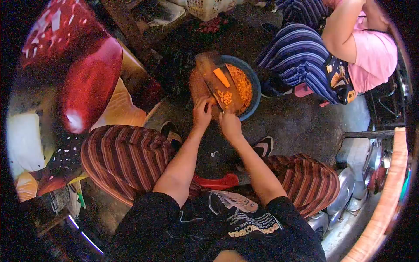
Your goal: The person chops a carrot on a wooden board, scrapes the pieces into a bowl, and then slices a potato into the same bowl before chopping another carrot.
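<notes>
A brown wooden board [198,83] lies partly over a blue basin [255,85] full of chopped orange pieces [241,83]. My right hand [230,124] is closed round the handle of a knife [214,92], whose blade points away across the board. Beside the blade, my left hand [202,112] has its fingers pressed on an orange piece [212,101] at the near edge of the board. Diced orange bits [224,97] lie to the right of the blade. Farther up the board rests a long orange carrot piece [221,77].
A person in a pink shirt [375,56] and striped trousers sits at the upper right. Metal pots [345,187] stand at the lower right. A light plastic basket [209,8] is at the top. Red printed sheeting [94,83] covers the left side.
</notes>
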### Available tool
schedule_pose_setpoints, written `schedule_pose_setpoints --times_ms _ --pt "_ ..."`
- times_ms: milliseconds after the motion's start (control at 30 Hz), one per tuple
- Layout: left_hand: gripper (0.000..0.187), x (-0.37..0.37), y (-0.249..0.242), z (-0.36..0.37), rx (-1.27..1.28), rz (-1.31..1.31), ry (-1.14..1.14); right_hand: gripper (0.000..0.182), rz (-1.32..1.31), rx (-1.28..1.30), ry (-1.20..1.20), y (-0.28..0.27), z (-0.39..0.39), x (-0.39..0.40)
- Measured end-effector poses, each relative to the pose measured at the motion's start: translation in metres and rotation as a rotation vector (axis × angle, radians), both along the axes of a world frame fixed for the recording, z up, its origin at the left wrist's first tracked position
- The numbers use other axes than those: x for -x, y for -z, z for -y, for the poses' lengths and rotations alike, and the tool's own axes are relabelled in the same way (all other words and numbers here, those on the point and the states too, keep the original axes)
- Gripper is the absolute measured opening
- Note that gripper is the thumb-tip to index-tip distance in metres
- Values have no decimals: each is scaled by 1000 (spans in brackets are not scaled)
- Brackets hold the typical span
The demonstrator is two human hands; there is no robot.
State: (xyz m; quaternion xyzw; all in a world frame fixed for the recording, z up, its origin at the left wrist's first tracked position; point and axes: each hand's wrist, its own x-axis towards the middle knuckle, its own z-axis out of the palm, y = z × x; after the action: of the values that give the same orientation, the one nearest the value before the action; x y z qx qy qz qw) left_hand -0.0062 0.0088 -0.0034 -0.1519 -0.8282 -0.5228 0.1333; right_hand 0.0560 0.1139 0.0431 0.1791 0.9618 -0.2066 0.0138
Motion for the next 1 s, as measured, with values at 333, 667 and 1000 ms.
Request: schedule_pose_setpoints --times_ms 333,667,1000 --pt "11 -2 -2 2 -26 -15 -6 33 62 116 -27 -13 -3 -3" --pt "20 -4 -15 -5 -123 14 -88 32 25 187 17 -8 -8 2" --pt "17 6 4 -1 -17 -36 -87 31 41 44 0 5 12 0"
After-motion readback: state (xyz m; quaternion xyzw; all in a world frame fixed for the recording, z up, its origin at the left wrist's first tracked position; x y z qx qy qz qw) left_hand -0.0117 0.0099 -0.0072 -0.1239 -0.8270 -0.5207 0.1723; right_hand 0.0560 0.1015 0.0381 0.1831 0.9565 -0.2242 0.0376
